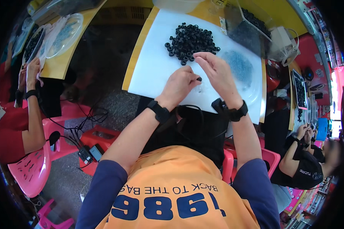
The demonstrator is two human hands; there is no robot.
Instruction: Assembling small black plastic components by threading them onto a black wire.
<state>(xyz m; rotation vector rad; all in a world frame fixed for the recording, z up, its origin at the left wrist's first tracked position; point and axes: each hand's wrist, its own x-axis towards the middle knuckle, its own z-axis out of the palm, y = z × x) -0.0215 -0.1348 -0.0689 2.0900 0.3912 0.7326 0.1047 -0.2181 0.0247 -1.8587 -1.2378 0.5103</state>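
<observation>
My left hand (179,86) is closed in a pinch over the white board (149,76), with a small black ring-shaped part (199,79) showing at its fingertips. Slightly farther and to the right, my right hand (218,72) has its thumb and forefinger drawn together by the near right edge of a heap of black ring-shaped parts (191,40). Whatever those fingertips may hold is too small to make out. Right of that hand, a heap of tiny clear bluish pieces (237,66) lies in a clear shallow dish (258,82).
A clear bin (252,38) of black parts stands at the far right of the table. Co-workers sit at tables left and right, a hand (33,70) of one visible. Pink stools (30,171) and cables (78,126) occupy the floor at left.
</observation>
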